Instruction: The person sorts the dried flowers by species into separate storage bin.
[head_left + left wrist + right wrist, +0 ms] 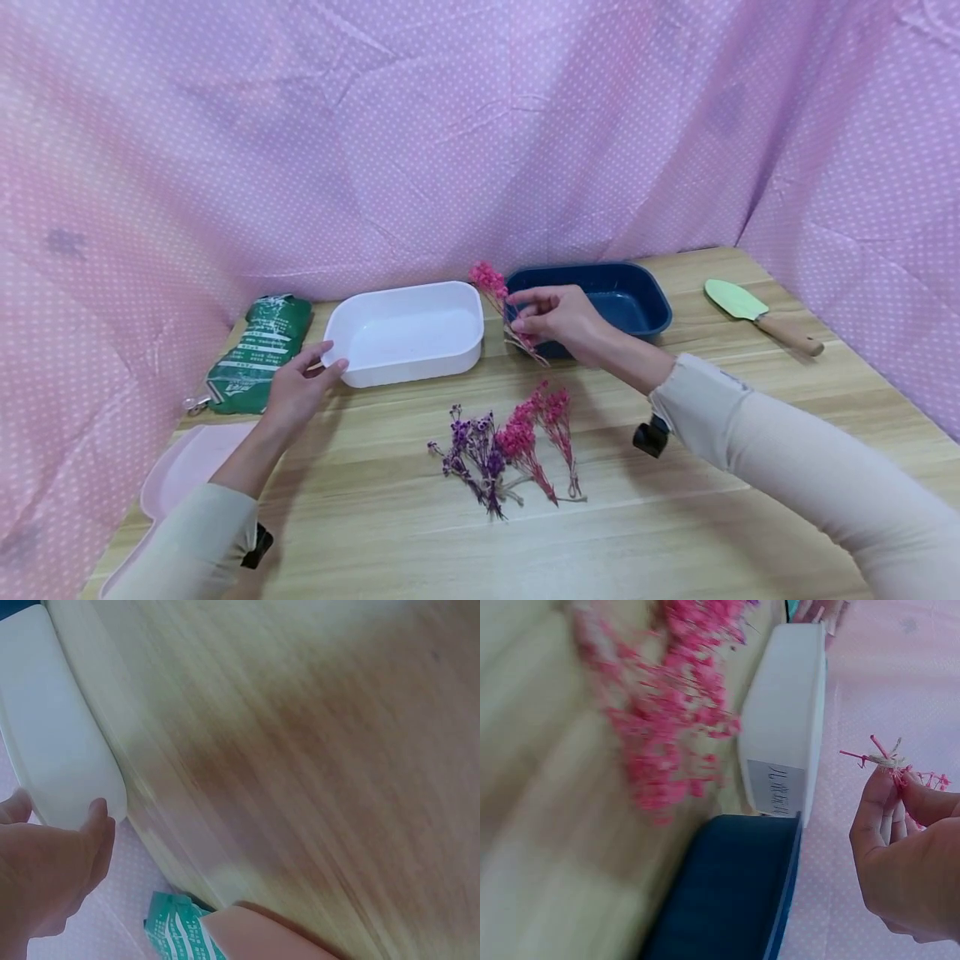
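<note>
My right hand (558, 321) pinches the tied stems of a small bunch of pink dried flowers (489, 282), raised between a white plastic tub (405, 371) and a dark blue tub (626, 292). In the right wrist view, the thumb and fingertips meet at the twine (889, 760) round the stems. My left hand (296, 392) holds the left end of the white tub, thumb at the front and fingers at the side. On the table before the tubs lie more pink dried flowers (517, 437) and purple dried flowers (480, 446), tied in small bunches.
A green printed bag (258, 354) lies at the left behind a pale pink flat item (187, 467). On the right is a trowel (738, 300) with a light green blade and wooden handle. A pink dotted cloth (480, 150) hangs behind the wooden table (600, 533).
</note>
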A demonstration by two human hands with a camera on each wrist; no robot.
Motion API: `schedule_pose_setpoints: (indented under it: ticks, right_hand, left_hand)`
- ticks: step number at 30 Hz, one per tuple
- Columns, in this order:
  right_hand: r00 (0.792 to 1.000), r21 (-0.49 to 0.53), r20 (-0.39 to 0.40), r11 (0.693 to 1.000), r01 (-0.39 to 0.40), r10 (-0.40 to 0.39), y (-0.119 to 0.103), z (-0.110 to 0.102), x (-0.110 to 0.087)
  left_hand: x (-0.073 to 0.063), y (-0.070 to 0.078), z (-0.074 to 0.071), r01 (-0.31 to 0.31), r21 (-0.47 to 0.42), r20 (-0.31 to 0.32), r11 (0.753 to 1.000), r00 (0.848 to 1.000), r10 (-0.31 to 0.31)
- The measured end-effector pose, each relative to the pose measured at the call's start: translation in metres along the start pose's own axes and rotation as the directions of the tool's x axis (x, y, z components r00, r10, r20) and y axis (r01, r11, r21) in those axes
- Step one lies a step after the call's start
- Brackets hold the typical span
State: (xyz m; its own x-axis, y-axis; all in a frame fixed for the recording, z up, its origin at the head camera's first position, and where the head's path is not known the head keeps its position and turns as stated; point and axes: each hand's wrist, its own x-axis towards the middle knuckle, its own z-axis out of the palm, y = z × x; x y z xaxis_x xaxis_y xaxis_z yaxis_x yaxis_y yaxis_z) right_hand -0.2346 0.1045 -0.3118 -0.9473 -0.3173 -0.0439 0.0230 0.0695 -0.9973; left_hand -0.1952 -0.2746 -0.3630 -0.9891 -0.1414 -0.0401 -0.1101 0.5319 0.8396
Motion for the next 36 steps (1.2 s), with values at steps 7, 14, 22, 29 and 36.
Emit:
schedule_pose_setpoints:
  ticks: [7, 14, 22, 29, 36]
  right_hand:
    - [0.999, 0.02, -0.026, 0.999, 0.043, -0.043, -0.007, 0.02, 0.03]
    - [0.998, 0.022, -0.045, 0.999, 0.038, -0.037, -0.009, 0.042, 0.053]
    - [0.999, 0.047, -0.053, 0.999, 0.002, 0.0, -0.013, 0.073, 0.077]
    - [0.995, 0.052, -0.081, 0.997, -0.055, 0.06, -0.008, 0.093, 0.091]
    - [0.995, -0.134, -0.087, 0.989, -0.058, 0.047, 0.008, 0.1, 0.095]
  left_hand:
    - [0.001, -0.002, 0.001, 0.002, -0.015, 0.004, 1.0, 1.0, -0.002]
    - [0.002, -0.003, 0.001, -0.002, -0.021, 0.005, 1.0, 1.0, 0.003]
    - [-0.002, -0.002, -0.005, 0.006, -0.011, 0.01, 1.0, 1.0, -0.006]
    - [-0.002, -0.002, -0.004, 0.0, -0.01, 0.021, 1.0, 1.0, 0.0]
    - [0.0, -0.003, -0.001, -0.024, -0.036, 0.023, 0.999, 0.999, 0.025]
